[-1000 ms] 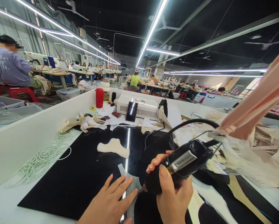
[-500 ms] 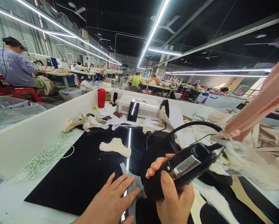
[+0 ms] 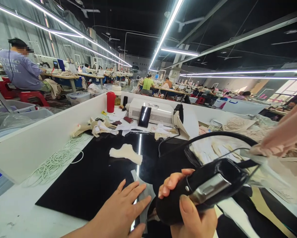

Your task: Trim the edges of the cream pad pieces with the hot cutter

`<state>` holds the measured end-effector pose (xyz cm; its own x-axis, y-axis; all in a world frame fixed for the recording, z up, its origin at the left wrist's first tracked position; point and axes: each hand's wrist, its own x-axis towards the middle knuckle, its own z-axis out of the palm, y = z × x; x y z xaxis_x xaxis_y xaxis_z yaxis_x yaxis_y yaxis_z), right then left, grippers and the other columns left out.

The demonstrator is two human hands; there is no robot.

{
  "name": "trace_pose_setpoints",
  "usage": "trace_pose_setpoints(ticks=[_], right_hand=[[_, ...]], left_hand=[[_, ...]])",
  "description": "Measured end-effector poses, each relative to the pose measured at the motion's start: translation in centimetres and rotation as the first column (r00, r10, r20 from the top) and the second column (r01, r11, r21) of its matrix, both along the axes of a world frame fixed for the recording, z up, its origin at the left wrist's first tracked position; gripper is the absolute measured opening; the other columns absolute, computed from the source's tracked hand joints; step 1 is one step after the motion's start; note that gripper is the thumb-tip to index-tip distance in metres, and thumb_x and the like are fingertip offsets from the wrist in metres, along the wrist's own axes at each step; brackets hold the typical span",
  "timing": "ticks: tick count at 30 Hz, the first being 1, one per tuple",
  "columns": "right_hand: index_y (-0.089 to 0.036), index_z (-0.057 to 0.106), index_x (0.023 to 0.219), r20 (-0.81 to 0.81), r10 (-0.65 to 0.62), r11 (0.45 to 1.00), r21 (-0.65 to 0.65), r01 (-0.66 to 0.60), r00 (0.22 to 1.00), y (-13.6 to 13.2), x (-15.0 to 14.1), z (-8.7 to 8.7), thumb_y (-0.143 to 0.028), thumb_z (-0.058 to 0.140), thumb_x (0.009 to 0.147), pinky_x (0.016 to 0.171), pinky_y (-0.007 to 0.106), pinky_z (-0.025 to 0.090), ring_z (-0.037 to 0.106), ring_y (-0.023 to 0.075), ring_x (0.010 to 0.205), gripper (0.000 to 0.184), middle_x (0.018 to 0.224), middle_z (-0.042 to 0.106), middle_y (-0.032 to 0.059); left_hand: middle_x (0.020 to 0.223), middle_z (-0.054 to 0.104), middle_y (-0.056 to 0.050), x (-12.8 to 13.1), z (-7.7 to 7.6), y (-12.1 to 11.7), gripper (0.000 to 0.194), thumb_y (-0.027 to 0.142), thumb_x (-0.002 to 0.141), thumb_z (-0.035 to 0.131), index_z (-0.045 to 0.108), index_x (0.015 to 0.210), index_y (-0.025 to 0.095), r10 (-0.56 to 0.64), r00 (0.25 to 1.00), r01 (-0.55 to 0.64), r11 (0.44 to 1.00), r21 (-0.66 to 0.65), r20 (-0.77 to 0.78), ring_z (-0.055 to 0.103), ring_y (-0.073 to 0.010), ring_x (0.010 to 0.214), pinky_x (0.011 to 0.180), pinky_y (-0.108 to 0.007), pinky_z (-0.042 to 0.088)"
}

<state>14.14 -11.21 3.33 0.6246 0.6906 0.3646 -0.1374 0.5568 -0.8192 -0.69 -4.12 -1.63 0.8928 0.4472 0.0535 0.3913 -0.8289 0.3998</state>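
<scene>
My left hand (image 3: 123, 208) lies with fingers spread on a translucent grey cut piece (image 3: 148, 191), pressing it to the glossy black board (image 3: 88, 185). Wrapped around a bulky black corded hand tool with a silver side plate (image 3: 209, 190) is my right hand (image 3: 195, 216), its thumb along the near side. The tool is tilted, its rounded lower end close to the grey piece's right edge; its working tip is hidden. Farther up the board rests a cream fabric piece (image 3: 125, 154). A peach cloth (image 3: 282, 132) is tied near the tool's cord.
A tangle of pale green cord (image 3: 54, 162) lies along the left. Behind the board stand a white vented box (image 3: 160, 115), a phone (image 3: 144, 116) and a red cup (image 3: 111, 102). Piled fabric (image 3: 282, 162) covers the right side. Low white walls edge the bench; people sit at sewing tables beyond.
The whole view has shifted slightly. My right hand and the black tool have moved a little to the right and down. My left hand stays flat on the grey piece.
</scene>
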Motion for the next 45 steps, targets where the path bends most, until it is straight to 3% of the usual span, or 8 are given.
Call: trace_pose_setpoints(ticks=[6,15,18,23,30,36,40,45], right_hand=[[-0.033,0.058,0.118,0.023,-0.016,0.999,-0.027,0.016,1.0,-0.2,0.0,-0.1,-0.047,0.075,0.092,0.069,0.035,0.054,0.06,0.0149,0.069,0.034,0.086,0.062,-0.0035],[-0.031,0.058,0.117,-0.003,-0.029,1.0,0.008,0.029,1.0,0.3,-0.2,-0.1,-0.051,0.079,0.088,0.064,0.029,0.05,0.059,0.0123,0.067,0.041,0.084,0.063,-0.0046],[-0.031,0.057,0.119,0.019,-0.031,0.999,0.008,0.031,0.999,0.5,0.2,-0.4,-0.051,0.077,0.089,0.064,0.029,0.051,0.06,0.0121,0.066,0.041,0.085,0.063,-0.0042],[-0.03,0.057,0.119,0.055,-0.062,0.998,-0.002,0.062,0.997,0.5,1.8,-0.7,-0.047,0.075,0.091,0.066,0.031,0.052,0.061,0.013,0.067,0.037,0.086,0.063,-0.0037],[-0.027,0.06,0.112,0.129,-0.218,0.976,0.002,0.219,0.967,2.0,5.3,-0.4,-0.04,0.081,0.088,0.062,0.03,0.056,0.063,0.0137,0.064,0.034,0.082,0.067,-0.0047],[-0.028,0.06,0.111,0.107,-0.274,0.962,0.019,0.274,0.956,3.0,4.9,0.2,-0.04,0.082,0.087,0.064,0.028,0.056,0.062,0.0121,0.065,0.034,0.083,0.068,-0.005],[-0.028,0.061,0.115,0.138,-0.171,0.984,0.068,0.162,0.976,2.7,3.6,-0.1,-0.036,0.078,0.091,0.063,0.03,0.058,0.064,0.0133,0.065,0.03,0.083,0.068,-0.0038],[-0.031,0.061,0.119,0.179,-0.068,0.996,0.075,0.055,0.981,2.4,2.3,-0.9,-0.034,0.073,0.095,0.065,0.029,0.059,0.065,0.0133,0.069,0.027,0.087,0.067,-0.0029]], left_hand=[[0.163,0.044,-0.011,0.3,1.8,-0.4,0.068,0.02,0.087,0.069,0.052,0.153,0.03,0.024,0.999,-0.025,0.999,-0.036,-0.028,0.041,-0.0388,0.15,0.118,-0.071,0.03],[0.162,0.047,-0.01,-0.3,-0.8,0.4,0.081,0.016,0.081,0.074,0.048,0.155,0.034,0.002,0.997,-0.002,1.0,0.007,0.083,0.047,-0.0383,0.147,0.116,-0.07,0.032],[0.159,0.052,0.0,-1.0,-1.1,1.2,0.071,0.015,0.092,0.069,0.047,0.154,0.042,0.006,0.982,-0.017,0.998,0.056,0.189,0.047,-0.0298,0.148,0.123,-0.06,0.03],[0.148,0.064,0.005,-2.1,-0.6,2.6,0.05,0.025,0.102,0.065,0.056,0.148,0.041,-0.063,0.977,0.032,0.988,0.15,0.205,0.056,-0.0234,0.141,0.126,-0.046,0.033],[0.116,0.076,0.004,-1.8,-0.4,1.5,0.029,0.017,0.094,0.073,0.071,0.12,0.029,-0.168,0.969,0.107,0.946,0.307,0.179,0.072,-0.0192,0.112,0.124,-0.041,0.039],[0.101,0.073,0.0,-0.9,0.0,0.9,0.02,0.009,0.094,0.066,0.072,0.104,0.025,-0.181,0.949,0.125,0.968,0.217,0.259,0.072,-0.0186,0.098,0.114,-0.035,0.05],[0.106,0.07,0.0,-0.6,0.7,1.5,0.022,0.004,0.096,0.061,0.071,0.097,0.024,-0.087,0.955,0.077,0.996,0.047,0.284,0.068,-0.0181,0.1,0.089,-0.024,0.058],[0.114,0.069,-0.001,-0.6,0.7,1.6,0.023,0.004,0.095,0.064,0.072,0.106,0.023,-0.064,0.969,0.075,0.997,-0.035,0.237,0.065,-0.0203,0.107,0.093,-0.028,0.055]])
